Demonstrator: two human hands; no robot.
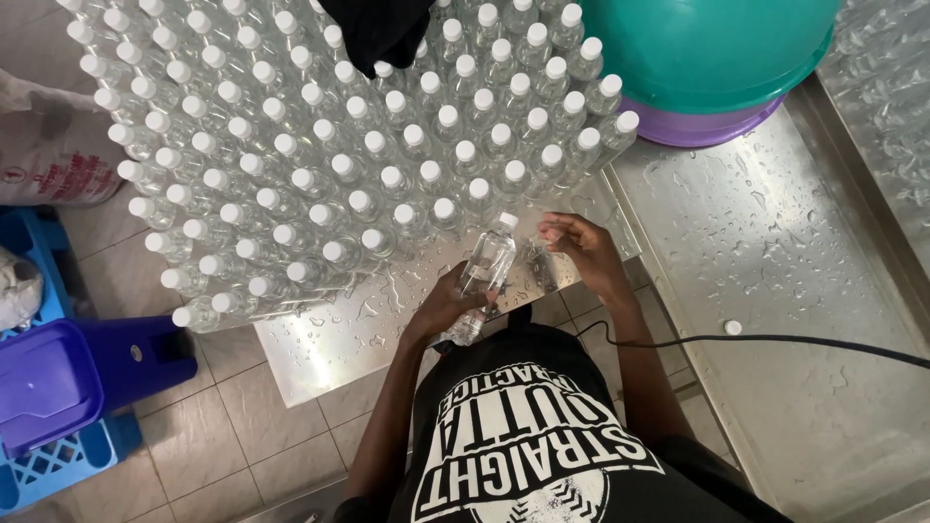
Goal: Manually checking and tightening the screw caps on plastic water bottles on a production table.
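Pale tiled floor (242, 407) below, grout lines showing. Wet stainless-steel table (339, 334) crowded with rows of capped clear bottles (291, 145); second steel tray surface (775, 242) at right, beaded with water. Teal basin (707, 48) stacked on purple basin (697, 126). Blue crate (58, 455) at left.

Rows of capped bottles are crowding a wet steel table (339, 339).

Clear plastic bottles with white caps (320, 165) are standing upright in tight diagonal rows across the metal top, filling most of it and leaving only a bare, water-beaded strip along the near edge. A second steel surface (775, 252), rimmed and speckled with droplets, is sitting just beside it on the right, carrying a teal basin (707, 48) stacked over a purple one (697, 126), and a single loose white cap (733, 327) is lying near its front.
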